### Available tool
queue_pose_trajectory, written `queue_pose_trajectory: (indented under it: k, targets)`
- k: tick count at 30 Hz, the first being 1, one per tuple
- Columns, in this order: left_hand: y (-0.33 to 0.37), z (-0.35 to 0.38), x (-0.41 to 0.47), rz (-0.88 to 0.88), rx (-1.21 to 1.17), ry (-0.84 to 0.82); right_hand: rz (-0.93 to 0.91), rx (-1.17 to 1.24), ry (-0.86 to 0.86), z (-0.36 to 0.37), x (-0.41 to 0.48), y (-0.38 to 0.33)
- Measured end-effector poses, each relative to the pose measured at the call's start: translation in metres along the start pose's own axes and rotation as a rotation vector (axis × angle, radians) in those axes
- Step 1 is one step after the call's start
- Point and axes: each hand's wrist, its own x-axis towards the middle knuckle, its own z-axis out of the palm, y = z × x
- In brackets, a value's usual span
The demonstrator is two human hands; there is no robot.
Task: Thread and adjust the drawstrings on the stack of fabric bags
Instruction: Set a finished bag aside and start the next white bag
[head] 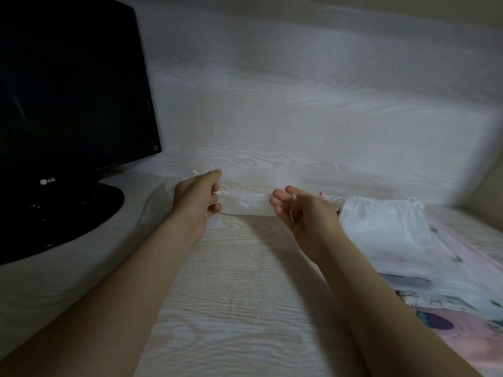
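- Bag (245, 204) in hand: sheer and pale, stretched sideways just above the surface (245, 295), mid-view, between the two hands.
- Left hand (197, 200), at the bag's 9 o'clock end, has its fingers clamped on the gathered cloth there; ends of the drawstring (218, 192) poke out by the knuckles.
- Right hand (302, 213), at the 3 o'clock end, has its fingers half curled and a little apart. A pale strand shows near the thumb, but blur hides whether it is pinched.
- The step looks like evening out the cord. It would go best by holding the 9 o'clock end firm, pulling gently and level toward 3 o'clock, and smoothing the channel so the thin cloth neither bunches nor tears.
- Stack of bags (386, 229) lies at 3 o'clock of the right hand, on a pink printed cloth (462, 344).
- Monitor (68, 91) stands at 9 to 10 o'clock; its logo (48, 181) reads "LG". No other writing can be read.
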Motion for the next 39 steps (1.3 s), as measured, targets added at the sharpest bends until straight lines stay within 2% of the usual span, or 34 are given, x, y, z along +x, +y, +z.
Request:
queue_pose_trajectory:
  k: [4, 8, 11, 15, 19, 22, 24, 25, 27, 29, 33, 36, 39]
  targets:
    - [-0.003, -0.007, 0.003, 0.056, 0.112, 0.145, -0.121, -0.068, -0.020, -0.003, 0.002, 0.009]
    - [-0.001, -0.006, 0.005, 0.046, 0.007, 0.190, -0.208, -0.271, 0.009, -0.002, -0.001, 0.012]
    - [-0.004, -0.008, 0.012, 0.063, -0.039, 0.212, -0.267, -0.391, 0.092, -0.001, 0.000, 0.011]
    - [-0.007, -0.005, 0.014, 0.023, -0.110, 0.196, -0.251, -0.195, 0.146, -0.001, 0.008, 0.009]
    - [-0.009, -0.005, 0.019, -0.007, -0.104, 0.205, -0.170, 0.074, 0.012, 0.001, 0.004, 0.005]
    - [-0.008, -0.007, 0.023, -0.033, -0.108, 0.229, -0.145, 0.150, -0.032, 0.000, 0.004, 0.003]
    - [-0.007, -0.005, 0.021, -0.039, -0.114, 0.237, -0.143, 0.150, 0.027, 0.002, 0.004, 0.003]
    - [-0.007, -0.004, 0.019, -0.044, -0.123, 0.239, -0.165, 0.090, 0.070, 0.004, 0.003, 0.004]
    - [-0.006, -0.003, 0.016, -0.056, -0.153, 0.238, -0.278, -0.194, 0.118, 0.005, 0.003, 0.006]
    - [-0.004, -0.003, 0.014, -0.069, -0.150, 0.245, -0.405, -0.482, 0.097, 0.006, 0.000, 0.010]
    - [0.002, -0.007, 0.016, -0.066, -0.065, 0.270, -0.607, -0.895, 0.088, -0.001, 0.004, 0.014]
    - [0.003, -0.006, 0.015, -0.073, -0.107, 0.232, -0.646, -1.191, 0.027, -0.006, 0.008, 0.016]
    - [0.004, -0.004, 0.011, -0.078, -0.112, 0.222, -0.603, -1.431, -0.030, -0.010, 0.009, 0.018]
